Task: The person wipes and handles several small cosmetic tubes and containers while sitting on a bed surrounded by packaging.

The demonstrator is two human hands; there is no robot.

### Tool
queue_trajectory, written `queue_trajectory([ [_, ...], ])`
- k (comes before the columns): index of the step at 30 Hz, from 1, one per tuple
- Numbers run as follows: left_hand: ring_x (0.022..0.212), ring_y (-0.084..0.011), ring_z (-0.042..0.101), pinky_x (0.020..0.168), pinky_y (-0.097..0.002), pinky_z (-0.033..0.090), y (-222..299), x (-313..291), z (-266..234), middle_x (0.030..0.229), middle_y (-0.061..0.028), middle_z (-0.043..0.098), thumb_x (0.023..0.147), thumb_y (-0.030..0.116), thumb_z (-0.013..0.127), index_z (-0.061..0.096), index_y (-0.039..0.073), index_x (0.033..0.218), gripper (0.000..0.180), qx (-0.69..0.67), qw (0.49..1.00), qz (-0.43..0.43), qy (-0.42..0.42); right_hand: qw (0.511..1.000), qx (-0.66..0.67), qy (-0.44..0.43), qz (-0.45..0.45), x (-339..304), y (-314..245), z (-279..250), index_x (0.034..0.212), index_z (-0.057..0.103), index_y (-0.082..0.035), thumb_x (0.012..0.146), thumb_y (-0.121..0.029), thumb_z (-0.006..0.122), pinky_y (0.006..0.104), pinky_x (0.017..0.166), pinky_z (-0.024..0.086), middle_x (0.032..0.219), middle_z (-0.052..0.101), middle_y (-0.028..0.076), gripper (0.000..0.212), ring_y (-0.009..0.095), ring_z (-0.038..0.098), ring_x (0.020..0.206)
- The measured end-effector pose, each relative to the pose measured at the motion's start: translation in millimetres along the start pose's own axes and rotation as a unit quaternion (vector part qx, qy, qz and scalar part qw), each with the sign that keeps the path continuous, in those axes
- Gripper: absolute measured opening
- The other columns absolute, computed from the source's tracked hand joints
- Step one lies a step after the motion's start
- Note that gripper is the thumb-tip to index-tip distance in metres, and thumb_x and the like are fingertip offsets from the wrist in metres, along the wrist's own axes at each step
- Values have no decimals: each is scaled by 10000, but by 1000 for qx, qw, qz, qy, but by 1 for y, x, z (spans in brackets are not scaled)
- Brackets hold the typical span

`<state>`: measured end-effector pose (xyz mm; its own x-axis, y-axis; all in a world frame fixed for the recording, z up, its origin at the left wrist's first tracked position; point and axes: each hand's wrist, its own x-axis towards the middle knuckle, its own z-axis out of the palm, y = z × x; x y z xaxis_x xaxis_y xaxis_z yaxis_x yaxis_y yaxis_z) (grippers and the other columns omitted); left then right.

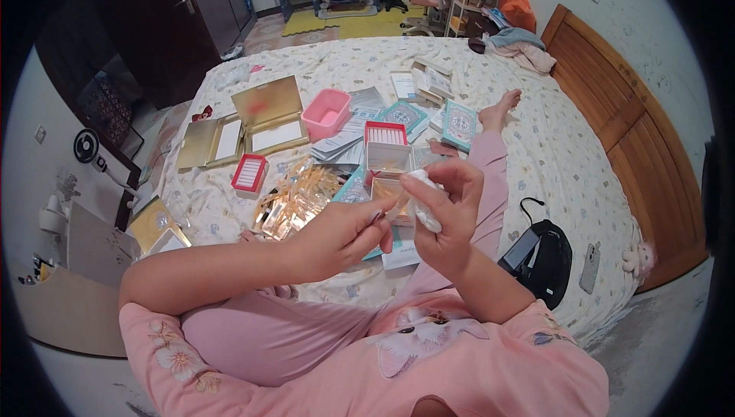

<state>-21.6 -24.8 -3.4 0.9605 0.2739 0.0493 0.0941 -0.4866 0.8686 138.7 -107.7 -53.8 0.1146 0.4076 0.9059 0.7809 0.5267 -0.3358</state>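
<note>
My right hand, raised in front of my chest, is closed around a crumpled white tissue or wipe. Close to its left, my left hand is closed with the thumb and fingers pinched together. A small thing seems to sit between those fingertips, but I cannot make it out. Behind my hands stands a box with a red rim and white strips inside, partly above a clear-looking container. Shiny gold sachets lie heaped beyond my left forearm. A second red box is beside that heap.
On the patterned bedspread are open gold cases, a pink basket, papers, and teal boxes. A black bag and a phone lie right. My legs stretch and fold around the pile. A wooden headboard borders the right side.
</note>
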Motion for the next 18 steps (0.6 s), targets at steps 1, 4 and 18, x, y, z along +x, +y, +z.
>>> queue_trajectory([
  [1,516,-86,450,504,-219,390,-2,-1,1,702,-19,556,905,103,376,370,86,1283,378,-4,1000,7,2,1000,2,-22,4,-3,-3,0,995,626,-37,471,46,622,309,720,431,989,430,120,530,244,482,860],
  [4,490,-31,402,464,-181,363,-8,-2,0,699,19,534,916,104,350,329,98,1333,418,-14,1000,-3,-1,998,2,-50,-41,-2,-10,1,975,626,-20,455,39,587,326,700,432,912,475,106,525,257,487,822],
  [18,476,-18,377,454,-163,345,-2,0,-2,688,37,507,926,105,328,286,138,1360,437,-32,999,-16,-13,992,-78,53,-85,24,16,-10,851,625,-30,544,31,635,332,643,434,845,574,93,313,258,533,732],
])
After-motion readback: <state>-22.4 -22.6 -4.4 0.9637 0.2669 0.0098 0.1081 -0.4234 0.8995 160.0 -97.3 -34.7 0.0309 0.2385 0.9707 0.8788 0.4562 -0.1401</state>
